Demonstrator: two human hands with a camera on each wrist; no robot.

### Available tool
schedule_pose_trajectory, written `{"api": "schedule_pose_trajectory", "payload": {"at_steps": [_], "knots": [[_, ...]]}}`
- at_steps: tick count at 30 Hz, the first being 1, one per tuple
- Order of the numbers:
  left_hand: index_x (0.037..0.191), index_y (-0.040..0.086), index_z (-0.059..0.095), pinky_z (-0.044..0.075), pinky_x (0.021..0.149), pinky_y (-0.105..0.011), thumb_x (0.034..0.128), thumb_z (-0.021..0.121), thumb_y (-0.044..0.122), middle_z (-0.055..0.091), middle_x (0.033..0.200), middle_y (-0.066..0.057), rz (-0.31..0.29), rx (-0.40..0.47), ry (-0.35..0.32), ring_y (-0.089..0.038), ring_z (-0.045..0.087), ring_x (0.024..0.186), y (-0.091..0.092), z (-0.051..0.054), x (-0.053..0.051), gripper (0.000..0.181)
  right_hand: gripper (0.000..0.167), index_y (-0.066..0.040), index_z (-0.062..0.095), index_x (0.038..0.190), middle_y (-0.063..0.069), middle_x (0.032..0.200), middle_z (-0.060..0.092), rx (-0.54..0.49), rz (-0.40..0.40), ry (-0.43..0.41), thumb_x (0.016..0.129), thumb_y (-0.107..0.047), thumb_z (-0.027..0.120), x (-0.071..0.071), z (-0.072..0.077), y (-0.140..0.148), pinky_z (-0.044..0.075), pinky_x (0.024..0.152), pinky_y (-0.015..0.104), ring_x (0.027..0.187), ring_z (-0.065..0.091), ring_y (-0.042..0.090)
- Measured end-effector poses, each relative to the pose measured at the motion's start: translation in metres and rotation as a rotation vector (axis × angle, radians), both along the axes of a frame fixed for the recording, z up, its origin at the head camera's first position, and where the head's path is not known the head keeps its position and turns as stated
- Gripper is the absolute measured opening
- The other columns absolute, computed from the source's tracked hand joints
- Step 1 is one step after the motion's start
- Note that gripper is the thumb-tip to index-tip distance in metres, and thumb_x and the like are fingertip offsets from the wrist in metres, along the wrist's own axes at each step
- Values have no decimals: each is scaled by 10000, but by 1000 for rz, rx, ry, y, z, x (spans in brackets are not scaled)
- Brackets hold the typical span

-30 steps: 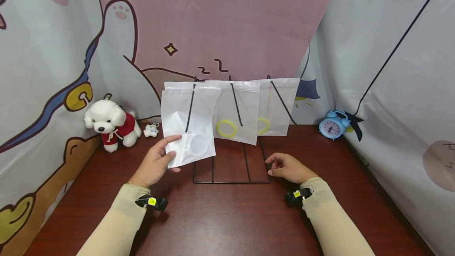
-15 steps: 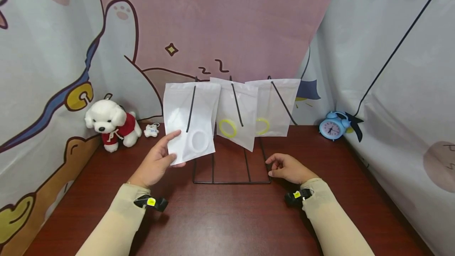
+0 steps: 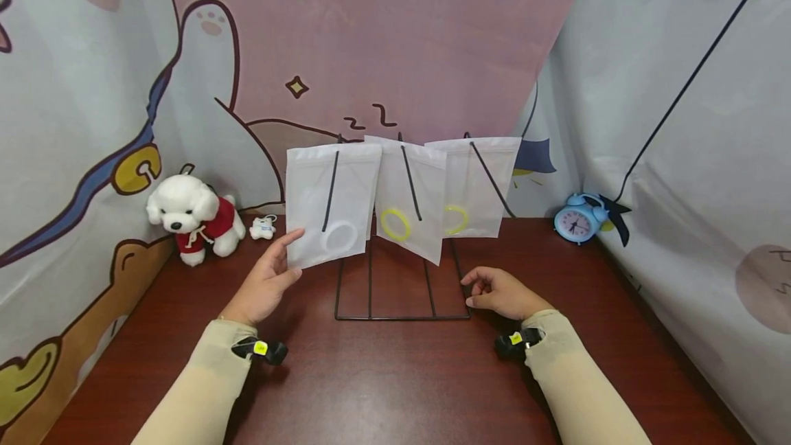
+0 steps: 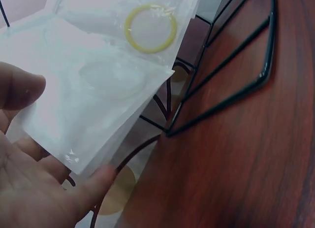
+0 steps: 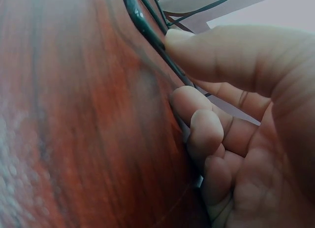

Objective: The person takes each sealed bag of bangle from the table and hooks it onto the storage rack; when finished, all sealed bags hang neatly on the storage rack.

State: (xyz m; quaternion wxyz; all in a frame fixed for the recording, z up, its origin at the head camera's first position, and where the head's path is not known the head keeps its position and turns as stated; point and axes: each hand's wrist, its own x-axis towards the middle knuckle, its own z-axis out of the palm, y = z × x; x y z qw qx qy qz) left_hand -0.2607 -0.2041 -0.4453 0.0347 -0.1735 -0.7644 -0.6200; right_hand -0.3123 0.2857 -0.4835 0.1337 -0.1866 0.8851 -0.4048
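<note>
A black wire rack [image 3: 404, 318] with several prongs stands on the table. White zip bags hang on it: a left bag [image 3: 309, 198] with a pale ring inside, a middle bag [image 3: 426, 191] and a right bag [image 3: 488, 184], both showing yellow rings. My left hand [image 3: 262, 287] is at the left bag's lower left edge with fingers spread. In the left wrist view its thumb is in front of the bag and other fingers are behind, not closed on it. My right hand [image 3: 503, 292] grips the rack's base at the right, thumb and curled fingers about the bar [image 5: 170, 60].
A white plush dog [image 3: 191, 211] in red and a small white figure [image 3: 263, 227] sit at the back left. A blue alarm clock [image 3: 581, 218] stands at the back right. Printed cloth hangs behind the brown table [image 3: 395, 383].
My left hand has let go of the left bag and drawn slightly left. The front left bag has swung back, and the middle bag has tilted. My right hand has stayed put.
</note>
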Motion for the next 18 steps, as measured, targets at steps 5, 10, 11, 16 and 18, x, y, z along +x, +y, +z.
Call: {"api": "schedule_pose_trajectory", "payload": {"at_steps": [5,10,11,16,18], "knots": [[1633,93,349,183,1280,-638,1009,541,-95,272,1708,-153,52,-51,-27,-396,266,1553,-4,-3,-3,680,351,-63,673,1206,72,891,610,-5,-8,-9,898,-126,828,1,1,-1,487,641,260,763,572,199],[1634,78,342,242,1247,-647,1022,542,-69,329,1665,-203,64,-56,-42,-417,347,1494,-7,-5,-5,661,345,-68,673,1200,67,890,606,1,-13,-8,896,-127,826,1,2,-2,484,633,264,765,568,202],[1633,69,340,249,1240,-649,1023,540,-69,336,1656,-219,64,-54,-40,-425,346,1496,-7,-5,-6,657,345,-69,673,1199,67,889,606,3,-13,-6,895,-128,826,1,2,-2,483,633,265,765,567,202],[1623,47,352,350,1220,-474,1041,538,-29,378,1628,-258,99,-42,-38,-438,354,1507,-11,-10,-8,615,348,-65,674,1197,65,892,608,2,-9,0,893,-133,829,1,2,-2,484,635,266,763,569,199],[1618,35,358,407,1158,-298,1053,530,-13,401,1611,-266,132,-20,-52,-428,384,1490,-14,-13,-9,592,345,-67,676,1194,67,893,608,4,-12,1,892,-133,830,1,2,-2,485,639,264,766,570,199]]}}
